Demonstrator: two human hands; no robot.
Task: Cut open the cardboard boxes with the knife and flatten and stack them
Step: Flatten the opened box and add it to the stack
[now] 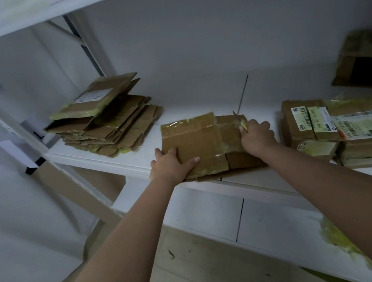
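Observation:
A taped cardboard box (195,144) lies flattened on the white shelf (135,166) in front of me. My left hand (171,165) grips its near left edge, thumb lying on top. My right hand (256,137) rests on the box's right part and holds a small knife (239,120) with a yellow handle, blade pointing up and away. A stack of flattened boxes (106,119) sits at the left of the shelf.
Taped boxes with shipping labels (339,128) lie at the right of the shelf. An open box (367,61) stands at the far right against the wall. An upper shelf (14,14) hangs overhead. Yellow tape scraps (342,240) lie on the lower shelf.

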